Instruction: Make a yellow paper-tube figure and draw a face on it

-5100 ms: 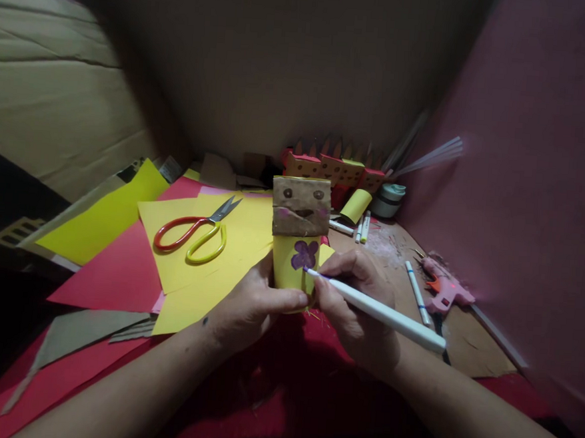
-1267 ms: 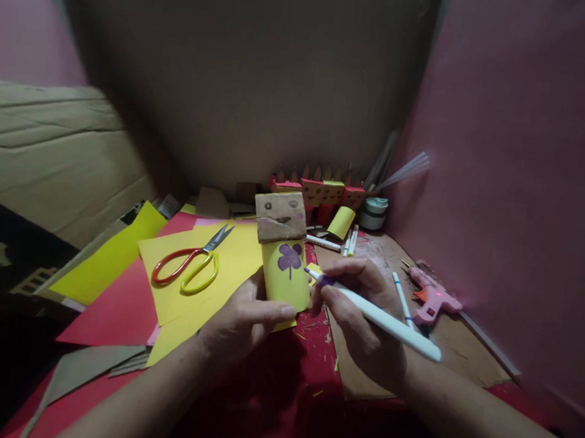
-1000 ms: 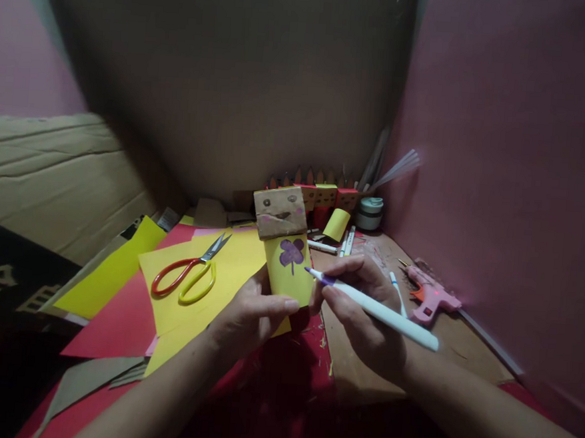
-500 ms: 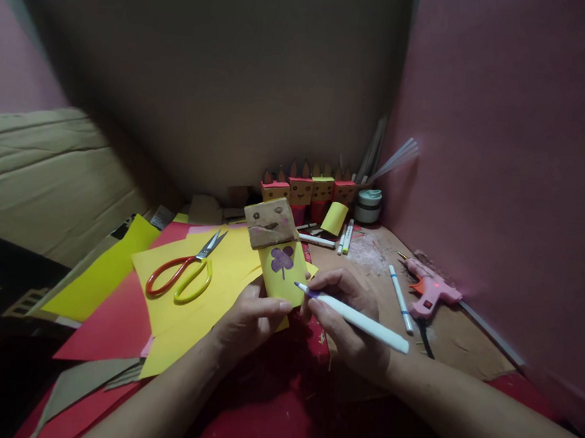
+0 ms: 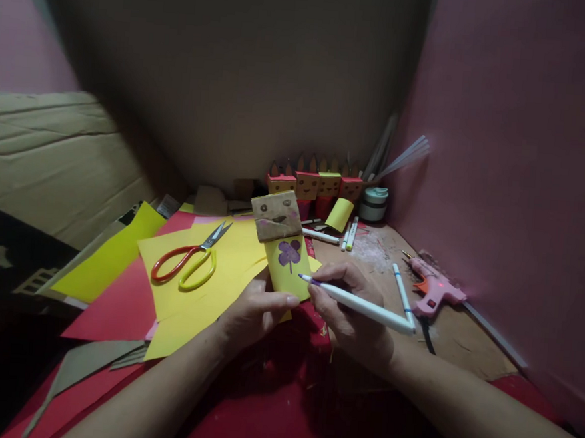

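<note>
A paper puppet with a cardboard head, drawn face and yellow paper tube body is gripped near its lower end by my left hand, thumb across the front. A purple clover-like flower with a stem is drawn on the yellow body. My right hand pinches a white marker with a purple tip. That tip is close to the right side of the body, beside the stem; whether it touches the paper I cannot tell.
Red-and-yellow-handled scissors lie on yellow paper at left. Several similar puppets stand behind, near a yellow paper tube and a lidded jar. To the right are a capped marker and a pink glue gun.
The whole scene has shifted slightly in view. My hands still hold the puppet and the marker, and the marker tip stays near the body's right side. The flower looks unchanged.
</note>
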{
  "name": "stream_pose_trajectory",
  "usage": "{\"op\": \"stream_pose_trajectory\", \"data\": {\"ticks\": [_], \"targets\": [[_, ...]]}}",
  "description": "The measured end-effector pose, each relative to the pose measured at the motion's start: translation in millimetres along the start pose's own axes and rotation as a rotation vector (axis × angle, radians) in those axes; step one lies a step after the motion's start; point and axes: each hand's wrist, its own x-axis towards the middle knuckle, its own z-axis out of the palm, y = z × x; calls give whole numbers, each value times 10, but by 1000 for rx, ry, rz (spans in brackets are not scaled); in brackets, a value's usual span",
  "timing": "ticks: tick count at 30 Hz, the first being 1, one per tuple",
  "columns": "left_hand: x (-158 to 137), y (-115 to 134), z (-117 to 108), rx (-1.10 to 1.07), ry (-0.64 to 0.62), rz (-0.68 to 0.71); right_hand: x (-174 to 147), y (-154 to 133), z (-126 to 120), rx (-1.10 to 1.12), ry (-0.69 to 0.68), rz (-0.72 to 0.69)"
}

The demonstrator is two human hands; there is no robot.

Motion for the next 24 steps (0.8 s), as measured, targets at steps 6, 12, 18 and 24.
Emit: {"op": "stream_pose_trajectory", "data": {"ticks": [6, 12, 18, 24], "targets": [[-38, -5, 8, -7, -12, 8, -40, -56, -34, 138, -22, 103], [-55, -29, -16, -15, -64, 8, -55, -85, -43, 226, -52, 131], [-54, -38, -28, -19, -97, -10, -34, -117, -33, 155, -63, 124], [-56, -6, -7, -45, -80, -20, -41, -86, -34, 170, -71, 157]]}}
